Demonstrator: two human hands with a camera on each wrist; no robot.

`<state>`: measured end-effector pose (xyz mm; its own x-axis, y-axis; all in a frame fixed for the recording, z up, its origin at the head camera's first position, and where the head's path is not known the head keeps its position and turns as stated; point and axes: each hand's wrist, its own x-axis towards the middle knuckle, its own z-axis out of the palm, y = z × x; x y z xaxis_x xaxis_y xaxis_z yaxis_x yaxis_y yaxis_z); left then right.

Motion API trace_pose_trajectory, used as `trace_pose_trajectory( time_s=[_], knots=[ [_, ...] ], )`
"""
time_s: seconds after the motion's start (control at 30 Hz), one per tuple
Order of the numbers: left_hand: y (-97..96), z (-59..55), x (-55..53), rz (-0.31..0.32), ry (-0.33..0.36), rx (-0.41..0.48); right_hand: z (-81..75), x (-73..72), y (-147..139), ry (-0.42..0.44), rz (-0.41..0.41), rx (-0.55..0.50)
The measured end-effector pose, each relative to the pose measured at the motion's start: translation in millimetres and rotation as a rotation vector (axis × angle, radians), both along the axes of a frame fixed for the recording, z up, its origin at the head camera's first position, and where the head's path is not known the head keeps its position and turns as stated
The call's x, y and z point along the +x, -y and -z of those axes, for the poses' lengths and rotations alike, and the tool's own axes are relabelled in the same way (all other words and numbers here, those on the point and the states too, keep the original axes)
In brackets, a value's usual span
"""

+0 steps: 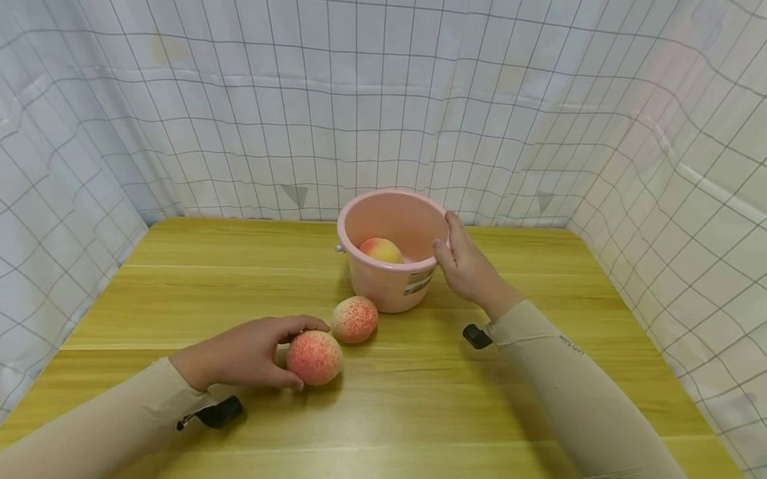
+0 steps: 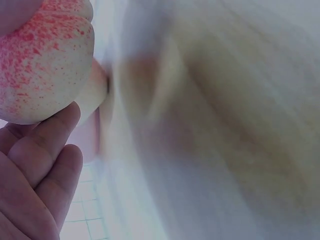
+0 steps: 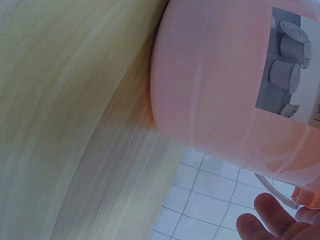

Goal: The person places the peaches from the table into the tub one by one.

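Observation:
A pink plastic bucket stands upright near the back middle of the table. My right hand grips its rim on the right side, the thumb at the inner edge. Inside the bucket lies a yellow-red peach. My left hand holds a red-speckled peach between thumb and fingers, low over the table or on it; which of these I cannot tell. Just beyond, a second speckled peach rests on the table in front of the bucket. In the left wrist view, fingertips touch the held peach.
The wooden table reaches back to a white grid-patterned curtain, which also hangs at both sides. A printed label is on the bucket's wall, and part of its handle shows near my right fingers.

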<state>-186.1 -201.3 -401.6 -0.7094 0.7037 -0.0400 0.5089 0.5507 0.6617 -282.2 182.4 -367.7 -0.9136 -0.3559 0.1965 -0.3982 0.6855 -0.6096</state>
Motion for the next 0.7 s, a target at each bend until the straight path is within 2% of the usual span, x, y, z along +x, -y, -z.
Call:
trace_pose_trajectory(
  time_s=[0.7],
  knots=[
    [1.2,-24.3,-11.3,-0.022,-0.122,0.089,1.0,-1.0,-0.4,-0.002,-0.003,0.005]
  ],
)
